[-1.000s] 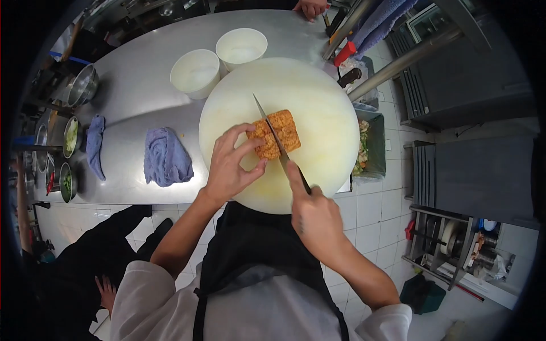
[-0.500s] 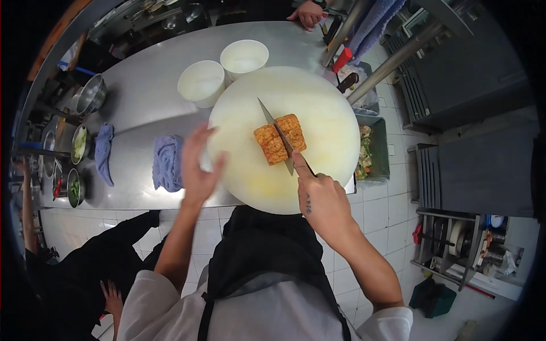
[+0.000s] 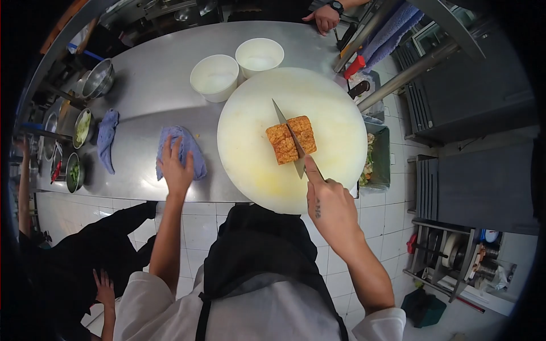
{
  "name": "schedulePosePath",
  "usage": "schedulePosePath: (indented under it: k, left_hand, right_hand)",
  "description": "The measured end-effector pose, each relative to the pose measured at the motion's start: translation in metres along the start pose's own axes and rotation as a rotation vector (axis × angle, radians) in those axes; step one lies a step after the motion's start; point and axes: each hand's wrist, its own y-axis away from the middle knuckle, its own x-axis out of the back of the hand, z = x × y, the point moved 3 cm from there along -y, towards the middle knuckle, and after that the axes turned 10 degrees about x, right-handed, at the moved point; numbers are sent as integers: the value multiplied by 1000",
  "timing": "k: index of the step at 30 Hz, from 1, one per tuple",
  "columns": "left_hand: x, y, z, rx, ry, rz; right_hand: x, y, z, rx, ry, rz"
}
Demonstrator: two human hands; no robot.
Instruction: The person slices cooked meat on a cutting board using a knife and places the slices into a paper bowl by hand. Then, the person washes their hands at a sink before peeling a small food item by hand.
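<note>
On a round white cutting board (image 3: 244, 136) lies a golden-brown, fried-looking block (image 3: 281, 146), with a kitchen knife (image 3: 278, 111) across its middle. My right hand (image 3: 334, 209) is closed round the knife's handle, the index finger stretched along it. How deep the blade sits in the block I cannot tell. Left of the board, my left hand (image 3: 175, 169) rests over a crumpled purple cloth (image 3: 197, 158), its fingers spread and open on top of it.
Two white tubs (image 3: 215, 78) stand behind the board. Metal bowls (image 3: 74, 172) and another purple cloth (image 3: 106, 142) are at the left. A co-worker's hand (image 3: 327, 19) rests at the far edge. A bin of scraps (image 3: 378, 156) stands right of the board; another person is at lower left.
My left hand has moved left from the board's edge onto the purple cloth, which now lies in a different shape. My right hand still holds the knife at the block.
</note>
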Motion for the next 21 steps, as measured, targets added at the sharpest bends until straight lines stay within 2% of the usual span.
schedulePosePath:
  k: [1,2,4,5,7,10,13,19,21]
  left_hand:
    - [10,3,19,-144,207,81]
    - [17,9,38,-148,209,84]
    - [31,24,84,-331,504,20]
    - [36,23,104,-335,507,31]
    - [41,37,135,-406,669,-161]
    - [30,30,154,-452,779,-259]
    - [18,17,160,-483,816,-307]
    - [9,12,168,-523,844,-387]
    - [5,13,169,-526,853,-410]
  right_hand:
    - [-2,2,1,-2,-1,3]
    - [-3,7,4,8,-4,24]
    - [0,23,7,24,-2,53]
    - [4,36,6,33,-6,15]
    - [17,64,4,27,-11,-46]
    - [52,74,-11,33,-7,-62]
    - [87,74,-29,-86,-23,-62]
    - [108,41,-46,-58,49,-94]
    - [108,29,-49,14,11,-87]
